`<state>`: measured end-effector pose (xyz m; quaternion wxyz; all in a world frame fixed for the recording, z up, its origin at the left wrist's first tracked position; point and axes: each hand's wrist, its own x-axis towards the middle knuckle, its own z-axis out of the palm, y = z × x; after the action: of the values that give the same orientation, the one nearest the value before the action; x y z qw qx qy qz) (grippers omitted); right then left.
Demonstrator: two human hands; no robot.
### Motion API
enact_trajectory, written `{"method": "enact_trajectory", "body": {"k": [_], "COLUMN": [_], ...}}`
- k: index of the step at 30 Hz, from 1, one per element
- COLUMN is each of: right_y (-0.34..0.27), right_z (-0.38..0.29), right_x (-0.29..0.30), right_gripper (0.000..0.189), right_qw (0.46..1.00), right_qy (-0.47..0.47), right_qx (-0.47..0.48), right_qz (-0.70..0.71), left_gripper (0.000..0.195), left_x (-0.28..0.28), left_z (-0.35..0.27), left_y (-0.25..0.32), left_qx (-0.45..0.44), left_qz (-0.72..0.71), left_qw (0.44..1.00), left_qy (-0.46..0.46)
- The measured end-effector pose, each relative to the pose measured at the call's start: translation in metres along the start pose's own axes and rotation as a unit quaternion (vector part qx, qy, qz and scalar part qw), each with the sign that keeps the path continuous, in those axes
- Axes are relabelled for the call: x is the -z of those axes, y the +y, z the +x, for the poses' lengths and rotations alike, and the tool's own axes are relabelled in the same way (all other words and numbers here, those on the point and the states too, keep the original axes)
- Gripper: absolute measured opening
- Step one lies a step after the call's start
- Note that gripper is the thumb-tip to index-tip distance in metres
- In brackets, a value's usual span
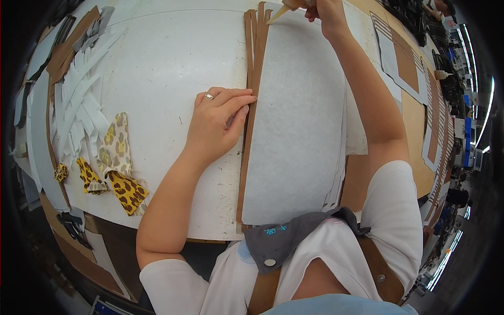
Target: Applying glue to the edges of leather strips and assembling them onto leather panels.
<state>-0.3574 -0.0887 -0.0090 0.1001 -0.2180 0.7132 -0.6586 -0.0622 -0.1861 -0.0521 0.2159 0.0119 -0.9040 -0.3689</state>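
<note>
In front of me lies a stack of grey-white sheets with a brown strip along its left edge. More brown strips show beneath and beside that edge at the far end. The fingertips of my left hand, which has a ring on one finger, rest on the brown edge near mid-length. At the far end, my right hand grips a glue bottle, partly cut off by the view. Its pale tapered nozzle points down left, the tip at the brown strip's edge.
White strips and leopard-print fabric scraps lie on the white tabletop at left. Brown and grey sheets line the left edge. Striped panels lie at right, near another small bottle. A person is far right.
</note>
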Motion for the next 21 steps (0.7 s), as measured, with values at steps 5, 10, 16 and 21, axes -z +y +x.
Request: {"method": "enact_trajectory", "body": {"k": [5, 10, 16, 21], "right_y": [-0.001, -0.007, -0.005, -0.001], "right_z": [-0.007, -0.044, -0.023, -0.006], "right_x": [0.001, -0.007, 0.002, -0.002], "right_gripper": [0.041, 0.039, 0.044, 0.045], "right_qw": [0.999, 0.997, 0.999, 0.996], "right_qy": [0.002, -0.040, 0.021, 0.052], "right_qx": [0.045, -0.057, 0.017, 0.064], "right_qz": [-0.005, 0.020, 0.035, 0.019], "left_gripper": [0.014, 0.014, 0.014, 0.014], "left_x": [-0.002, -0.001, -0.001, 0.000], "left_z": [0.002, 0.000, 0.001, 0.000], "left_y": [0.000, -0.002, -0.001, -0.001], "left_qx": [-0.001, -0.004, -0.005, 0.002], "left_qz": [-0.005, 0.001, -0.004, -0.002], "left_qw": [1.000, 1.000, 1.000, 1.000], "left_qy": [-0.004, 0.002, 0.000, -0.008]}}
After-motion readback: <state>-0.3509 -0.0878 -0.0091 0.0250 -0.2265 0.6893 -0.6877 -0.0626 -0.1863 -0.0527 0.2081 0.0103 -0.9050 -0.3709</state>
